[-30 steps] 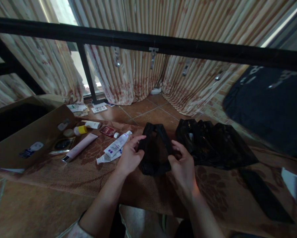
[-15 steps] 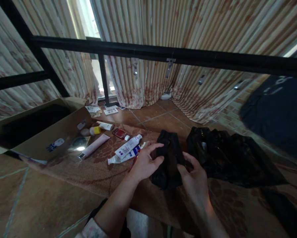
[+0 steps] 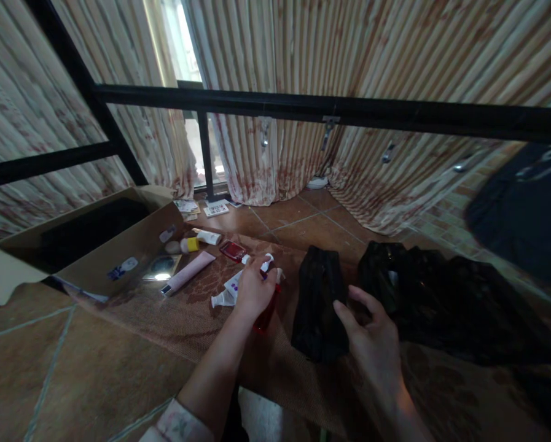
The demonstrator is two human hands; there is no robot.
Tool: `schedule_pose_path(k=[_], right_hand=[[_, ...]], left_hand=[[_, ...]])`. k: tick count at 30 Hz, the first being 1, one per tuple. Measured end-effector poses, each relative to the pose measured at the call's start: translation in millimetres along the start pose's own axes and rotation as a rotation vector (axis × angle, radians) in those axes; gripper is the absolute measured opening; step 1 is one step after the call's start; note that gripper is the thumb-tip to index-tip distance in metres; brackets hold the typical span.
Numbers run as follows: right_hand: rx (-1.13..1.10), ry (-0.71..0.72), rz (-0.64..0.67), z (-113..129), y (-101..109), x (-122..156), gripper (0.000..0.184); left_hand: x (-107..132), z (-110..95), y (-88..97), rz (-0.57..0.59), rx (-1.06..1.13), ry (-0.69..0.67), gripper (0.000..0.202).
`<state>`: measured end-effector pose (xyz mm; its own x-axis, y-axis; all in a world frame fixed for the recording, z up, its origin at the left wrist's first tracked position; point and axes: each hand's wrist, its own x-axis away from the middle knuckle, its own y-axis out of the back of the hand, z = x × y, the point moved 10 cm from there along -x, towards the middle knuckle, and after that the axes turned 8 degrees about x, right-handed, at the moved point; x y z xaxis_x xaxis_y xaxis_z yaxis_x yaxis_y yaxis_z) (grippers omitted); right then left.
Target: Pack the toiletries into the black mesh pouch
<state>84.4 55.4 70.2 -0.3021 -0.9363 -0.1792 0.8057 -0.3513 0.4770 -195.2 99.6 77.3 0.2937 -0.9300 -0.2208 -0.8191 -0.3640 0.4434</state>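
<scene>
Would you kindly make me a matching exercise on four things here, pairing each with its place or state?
Things:
1. Left hand
2. Right hand
3. Pink tube
4. Box

Places or states:
A. Open at the top, at the left of the view
B. At the right side of the black pouch that lies between the hands
C. Over a white tube
D. Lying between the box and the white tube

Pairs: 1-C, 2-B, 3-D, 4-A

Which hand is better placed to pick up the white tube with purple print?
Left, I'd judge: the left hand is over the white tube, while the right hand is farther off, at the right edge of the black pouch.
</scene>
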Motion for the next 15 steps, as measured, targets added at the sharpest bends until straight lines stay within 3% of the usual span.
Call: schedule_pose_path(k=[6,10,15], right_hand=[[0.014,0.025,-0.015,4,-1,0,0.058],[0.039,-0.008,-0.005,4,-1,-1,0.056],[0.039,0.006,0.003,6,-2,-1,0.053]], left_hand=[[-10,27,21.5,0.066,-0.480,0.099,0.043],[-16,41,32.2,0.086,-0.571,0.161,0.048],[-14,60,30.5,0.206,-0.594,0.304,0.053]])
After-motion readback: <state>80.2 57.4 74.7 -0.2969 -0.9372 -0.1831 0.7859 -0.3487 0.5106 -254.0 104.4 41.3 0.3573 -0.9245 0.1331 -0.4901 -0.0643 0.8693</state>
